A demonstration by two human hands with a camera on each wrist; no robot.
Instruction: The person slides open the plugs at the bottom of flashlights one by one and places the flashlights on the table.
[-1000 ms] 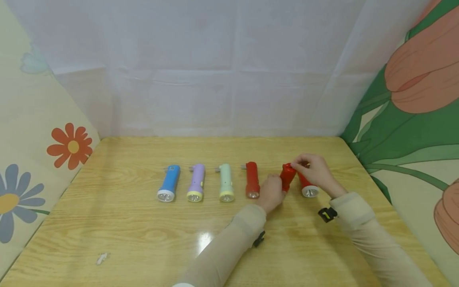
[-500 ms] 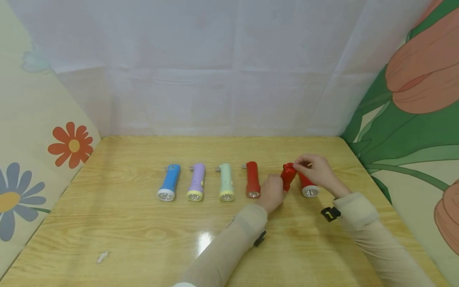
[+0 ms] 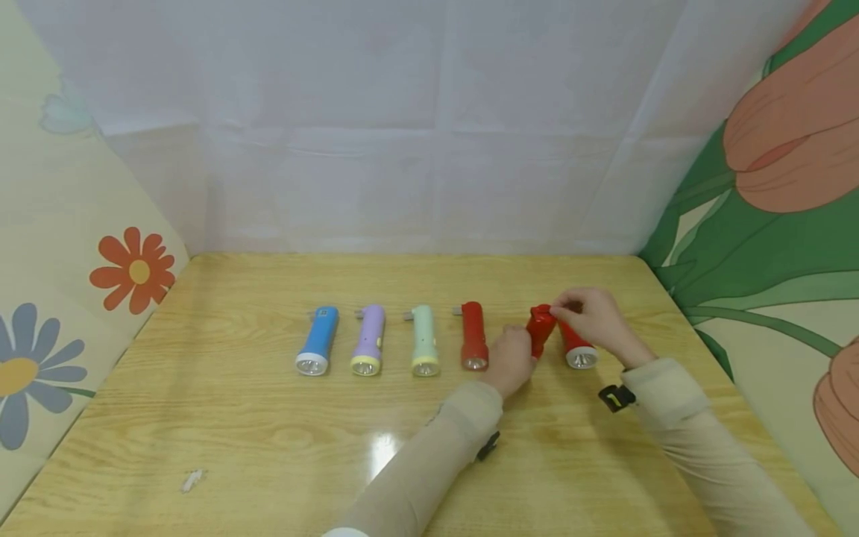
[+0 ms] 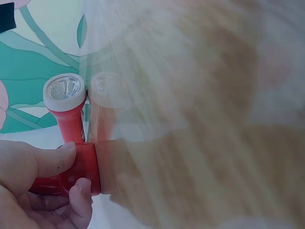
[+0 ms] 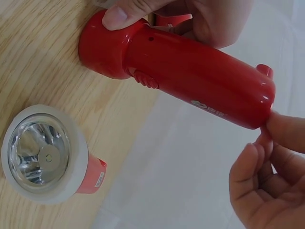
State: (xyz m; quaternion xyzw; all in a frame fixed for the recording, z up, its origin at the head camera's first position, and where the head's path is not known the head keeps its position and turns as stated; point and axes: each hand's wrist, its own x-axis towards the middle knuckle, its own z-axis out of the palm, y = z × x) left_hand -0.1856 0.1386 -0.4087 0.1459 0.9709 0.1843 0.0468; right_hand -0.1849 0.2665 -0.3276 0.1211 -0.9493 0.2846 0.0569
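My left hand [image 3: 511, 358] grips a red flashlight [image 3: 540, 324] around its head end. That flashlight stands with its head down against the wooden table, tail pointing up. In the right wrist view, the left thumb presses on the flashlight's wide head, and a slide switch and small printed mark show on its body [image 5: 200, 81]. Thumb and fingers of my right hand [image 3: 593, 317] pinch the edge of the tail, beside a small red nub. Just right of it lies another red flashlight [image 3: 576, 350] with a white lens rim, partly behind the right hand.
Left of my hands lie a red flashlight [image 3: 473, 335], a mint green flashlight [image 3: 423, 335], a purple flashlight [image 3: 370, 335] and a blue flashlight [image 3: 320, 335], lenses toward me, metal plugs sticking out at their tails. A small white mark [image 3: 192, 480] shows on the wooden table [image 3: 282, 447].
Almost nothing differs. The right hand and wrist have shifted very slightly to the right at the flashlight's tail, while the left hand keeps its grip.
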